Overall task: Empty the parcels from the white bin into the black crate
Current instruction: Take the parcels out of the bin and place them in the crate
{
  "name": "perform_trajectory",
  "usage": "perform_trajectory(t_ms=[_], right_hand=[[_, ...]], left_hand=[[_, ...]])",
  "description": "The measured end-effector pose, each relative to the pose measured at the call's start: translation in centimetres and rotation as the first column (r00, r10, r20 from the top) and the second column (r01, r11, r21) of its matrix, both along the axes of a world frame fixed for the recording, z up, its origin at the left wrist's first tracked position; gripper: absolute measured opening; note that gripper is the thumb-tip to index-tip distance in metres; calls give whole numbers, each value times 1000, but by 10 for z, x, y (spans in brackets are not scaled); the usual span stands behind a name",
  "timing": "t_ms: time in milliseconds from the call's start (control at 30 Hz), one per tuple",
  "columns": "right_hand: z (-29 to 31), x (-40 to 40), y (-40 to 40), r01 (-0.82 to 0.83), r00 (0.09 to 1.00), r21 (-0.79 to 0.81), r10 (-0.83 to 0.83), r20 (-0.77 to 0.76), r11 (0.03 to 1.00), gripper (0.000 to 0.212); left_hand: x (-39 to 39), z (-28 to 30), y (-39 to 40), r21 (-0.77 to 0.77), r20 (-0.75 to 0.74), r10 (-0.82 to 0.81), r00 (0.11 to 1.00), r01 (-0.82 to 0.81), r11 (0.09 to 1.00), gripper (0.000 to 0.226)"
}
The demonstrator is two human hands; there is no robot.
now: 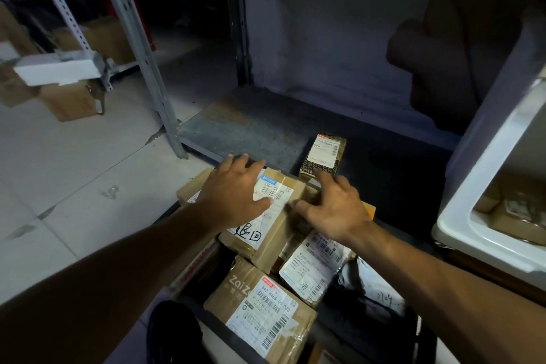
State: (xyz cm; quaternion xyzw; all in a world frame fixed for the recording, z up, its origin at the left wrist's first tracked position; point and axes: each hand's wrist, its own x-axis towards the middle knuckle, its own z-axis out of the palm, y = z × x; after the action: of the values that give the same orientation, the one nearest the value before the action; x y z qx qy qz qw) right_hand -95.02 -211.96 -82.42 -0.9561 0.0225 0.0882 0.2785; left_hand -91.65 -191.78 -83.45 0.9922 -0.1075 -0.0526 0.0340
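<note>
- The black crate (298,331) sits at six o'clock below me, already piled with parcels; I count a taped brown box (267,217) on top at its far end, a labelled carton (263,309) nearer me, and a white mailer bag (314,266) at the carton's two o'clock; so I judge a good share of the job done.
- The white bin (484,213) stands at three o'clock, tilted towards the crate; inside I still make out at least one brown parcel (514,210), so the emptying is not finished; how many remain I cannot tell, the bin's interior being mostly hidden.
- One small patterned box (323,155) lies on the low shelf (251,124) at twelve o'clock, outside both containers; whether it belongs to the task I cannot say.
- My left hand (233,198) lies flat on the taped brown box, fingers spread and straight, thumb across its label; a pressing grip, not a clasp.
- My right hand (334,210) is at the box's right edge, fingers splayed apart, thumb touching it; nothing held.
</note>
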Motion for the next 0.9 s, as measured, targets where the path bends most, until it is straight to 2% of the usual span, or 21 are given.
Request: perform_trajectory(t_ms=[133, 300, 533, 700, 900], right_hand=[[12, -15, -17, -159, 987, -241, 161, -13, 957, 99], [30, -36, -39, -209, 974, -336, 226, 12, 918, 99], [48, -73, -88, -138, 978, -400, 188, 87, 906, 93], [57, -105, -143, -69, 986, -445, 129, 105, 893, 90], [69, -154, -230, 43, 992, -484, 20, 126, 874, 86]], left_hand=[[-15, 7, -6, 67, -71, -56, 996, 60, 996, 92], [-37, 19, -17, 93, -52, -99, 994, 104, 990, 90], [-57, 45, -68, 27, -20, -179, 984, 179, 983, 90], [-66, 56, -124, 10, 12, -297, 955, 297, 955, 88], [-88, 69, -203, -70, 194, -479, 856, 499, 864, 71]])
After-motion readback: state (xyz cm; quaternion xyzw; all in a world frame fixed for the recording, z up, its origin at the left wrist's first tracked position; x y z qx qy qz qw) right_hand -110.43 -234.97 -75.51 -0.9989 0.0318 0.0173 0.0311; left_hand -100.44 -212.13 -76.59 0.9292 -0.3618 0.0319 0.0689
